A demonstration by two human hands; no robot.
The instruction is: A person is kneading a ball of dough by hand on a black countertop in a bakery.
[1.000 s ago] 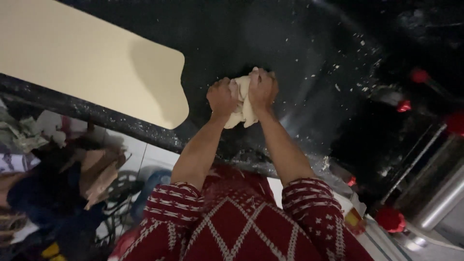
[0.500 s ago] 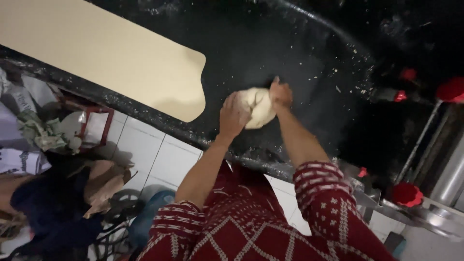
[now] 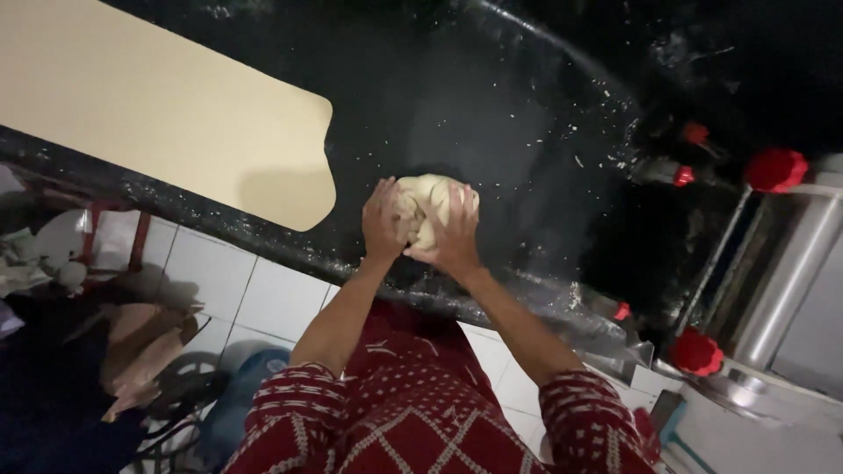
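Both hands have closed in over the dough point(image 3: 430, 204) since half a second ago, when the right sat behind it. Left hand point(image 3: 384, 221) cups its left side; right hand point(image 3: 450, 230) presses on top, fingers spread. Dough sits on the black counter point(image 3: 527, 105), near its front edge, right of the pale board point(image 3: 167, 114).

A pale, rounded dough lump point(image 3: 430, 206) sits on the flour-dusted black counter point(image 3: 527, 114) near its front edge

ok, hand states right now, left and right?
Left hand: fingers curved, pressing the dough ball on the dark counter.
Right hand: cupped over the same dough.
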